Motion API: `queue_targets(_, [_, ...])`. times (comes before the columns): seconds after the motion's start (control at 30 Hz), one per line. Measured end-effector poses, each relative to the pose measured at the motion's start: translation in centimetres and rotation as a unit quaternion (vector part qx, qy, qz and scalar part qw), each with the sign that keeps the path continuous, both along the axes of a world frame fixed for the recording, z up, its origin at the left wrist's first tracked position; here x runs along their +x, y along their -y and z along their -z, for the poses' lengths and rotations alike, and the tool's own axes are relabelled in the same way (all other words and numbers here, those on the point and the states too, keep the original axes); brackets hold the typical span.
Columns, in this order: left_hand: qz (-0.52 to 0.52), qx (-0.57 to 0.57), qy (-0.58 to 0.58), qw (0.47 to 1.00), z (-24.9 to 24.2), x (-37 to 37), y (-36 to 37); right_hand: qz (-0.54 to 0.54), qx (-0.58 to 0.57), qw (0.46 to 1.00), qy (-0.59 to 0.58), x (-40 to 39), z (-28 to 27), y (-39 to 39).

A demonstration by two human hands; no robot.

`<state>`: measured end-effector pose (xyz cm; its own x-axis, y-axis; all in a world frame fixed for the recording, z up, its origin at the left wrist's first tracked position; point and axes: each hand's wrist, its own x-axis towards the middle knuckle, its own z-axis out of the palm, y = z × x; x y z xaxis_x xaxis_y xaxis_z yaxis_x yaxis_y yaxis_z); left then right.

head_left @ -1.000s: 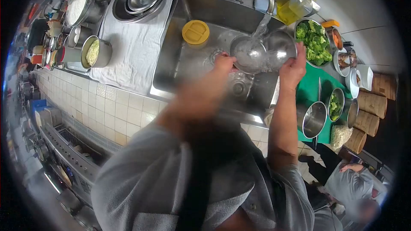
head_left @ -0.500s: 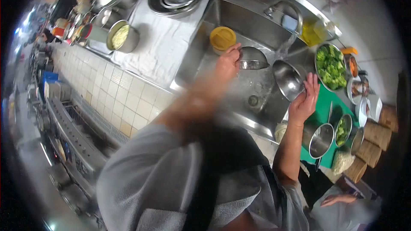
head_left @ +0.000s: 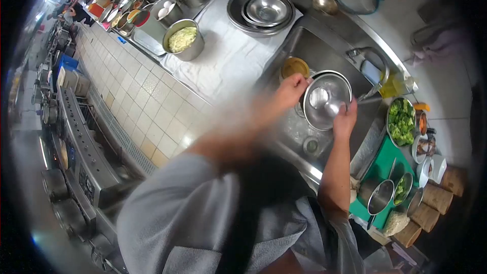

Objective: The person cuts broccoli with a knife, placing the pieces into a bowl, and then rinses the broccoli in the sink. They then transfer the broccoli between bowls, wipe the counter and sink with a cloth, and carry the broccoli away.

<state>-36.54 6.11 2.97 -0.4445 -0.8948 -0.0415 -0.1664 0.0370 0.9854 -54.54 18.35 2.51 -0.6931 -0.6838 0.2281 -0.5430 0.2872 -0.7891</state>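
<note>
Two metal bowls [head_left: 327,102], one nested against the other, are held over the sink [head_left: 299,157]. My left hand [head_left: 292,90] grips their left rim with closed fingers. At their right side, my right hand [head_left: 345,118] has its fingers wrapped on the rim. Behind my left hand a round yellow container [head_left: 294,67] stands in the sink. Water runs from the faucet [head_left: 383,73] just right of the bowls. The drain [head_left: 310,145] shows below them.
Stacked metal bowls [head_left: 238,12] rest on a white cloth [head_left: 218,73], beside a pot of shredded food [head_left: 183,39]. To the right are a bowl of broccoli [head_left: 401,122], a green board [head_left: 380,165], a knife, pots and wooden blocks [head_left: 437,198].
The two bowls, apart before, are now together. My right hand has moved in toward my left, and its fingers have closed on the rim. The view has shifted toward the left.
</note>
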Motion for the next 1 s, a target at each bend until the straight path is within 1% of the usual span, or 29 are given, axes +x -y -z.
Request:
queue_targets(0.03, [0.018, 0.113, -0.064, 0.991, -1.2, 0.6, 0.2, -0.002, -0.001, 1.0, -0.002, -0.2, 2.2, 0.2])
queue_targets(0.07, [0.036, 0.225, -0.128, 0.965, -1.9, 1.1, 0.7, 0.008, 0.019, 0.997, 0.075, -0.8, 5.1, 0.2])
queue_targets(0.1, [0.04, 0.299, -0.144, 0.942, -0.3, 1.6, 2.2, 0.018, 0.038, 0.988, 0.151, -0.7, 6.6, 0.2])
queue_targets(0.13, [0.037, 0.3, -0.149, 0.941, -0.9, 2.5, 3.6, 0.014, 0.041, 0.988, 0.147, 0.1, 6.7, 0.0])
queue_targets(0.17, [0.034, 0.165, -0.091, 0.981, -1.3, 3.5, 5.2, 0.024, -0.018, 0.946, 0.323, 1.0, 6.9, -0.4])
queue_targets(0.2, [0.029, 0.027, -0.029, 0.999, -2.1, 4.7, 7.0, 0.034, -0.074, 0.869, 0.489, 2.1, 6.8, -0.7])
queue_targets(0.27, [-0.031, -0.052, 0.018, 0.998, -3.9, 6.9, 12.4, 0.09, -0.04, 0.872, 0.48, 4.2, 6.4, -1.4])
queue_targets(0.3, [-0.092, -0.142, 0.026, 0.985, -4.0, 7.6, 15.4, 0.089, -0.039, 0.873, 0.478, 5.1, 6.2, -2.0])
queue_targets(0.33, [-0.151, -0.23, 0.032, 0.961, -4.1, 8.2, 18.4, 0.103, -0.029, 0.892, 0.44, 5.7, 6.2, -2.8])
queue_targets(0.37, [-0.193, -0.251, 0.081, 0.945, -4.2, 8.6, 21.0, 0.118, -0.019, 0.908, 0.401, 6.4, 6.1, -3.1])
queue_targets(0.4, [-0.232, -0.269, 0.13, 0.926, -4.3, 8.9, 23.5, 0.122, -0.021, 0.909, 0.398, 7.1, 5.6, -3.2])
queue_targets(0.43, [-0.227, -0.268, 0.125, 0.928, -2.8, 8.9, 27.1, 0.155, -0.043, 0.893, 0.419, 8.5, 3.9, -3.1])
queue_targets(0.47, [-0.081, -0.313, 0.301, 0.897, -0.5, 8.8, 30.8, 0.188, -0.065, 0.876, 0.44, 9.5, 2.8, -3.0])
queue_targets(0.53, [0.074, -0.349, 0.453, 0.817, -1.0, 8.8, 32.5, 0.203, -0.078, 0.875, 0.432, 10.3, 2.4, -3.0])
queue_targets(0.57, [0.064, -0.121, 0.344, 0.929, -1.5, 8.5, 33.0, 0.209, -0.087, 0.875, 0.428, 10.6, 2.2, -2.9])
queue_targets(0.6, [0.051, 0.12, 0.211, 0.969, -2.3, 8.3, 33.0, 0.214, -0.089, 0.875, 0.424, 11.1, 1.5, -2.5])
queue_targets(0.63, [0.039, 0.112, 0.174, 0.978, -1.9, 8.0, 32.9, 0.197, -0.088, 0.887, 0.408, 11.7, 0.3, -1.8])
queue_targets(0.67, [0.043, 0.112, 0.173, 0.978, -1.5, 7.7, 33.0, 0.18, -0.085, 0.898, 0.393, 12.1, -0.8, -1.0])
queue_targets(0.73, [0.01, 0.207, 0.082, 0.975, -4.7, 8.6, 30.9, 0.167, -0.087, 0.907, 0.375, 12.3, -2.8, 0.9])
queue_targets(0.77, [0.014, 0.205, 0.082, 0.975, -4.6, 8.7, 30.9, 0.151, -0.089, 0.917, 0.359, 12.3, -3.6, 2.0])
queue_targets(0.8, [0.001, 0.188, 0.053, 0.981, -4.0, 8.8, 31.0, 0.152, -0.092, 0.916, 0.358, 12.2, -4.2, 3.2])
queue_targets(0.83, [-0.013, 0.171, 0.025, 0.985, -4.1, 9.2, 31.0, 0.14, -0.111, 0.918, 0.353, 12.1, -4.7, 4.6])
queue_targets(0.87, [-0.014, 0.168, 0.025, 0.985, -4.4, 9.8, 31.4, 0.126, -0.129, 0.92, 0.349, 11.9, -5.3, 6.1])
queue_targets(0.93, [0.005, 0.181, -0.073, 0.981, -7.4, 11.7, 31.8, 0.109, -0.13, 0.923, 0.344, 12.3, -7.1, 9.7])
queue_targets(1.0, [0.002, 0.164, -0.097, 0.982, -11.0, 13.5, 32.2, 0.076, -0.127, 0.928, 0.342, 11.9, -7.5, 13.4])
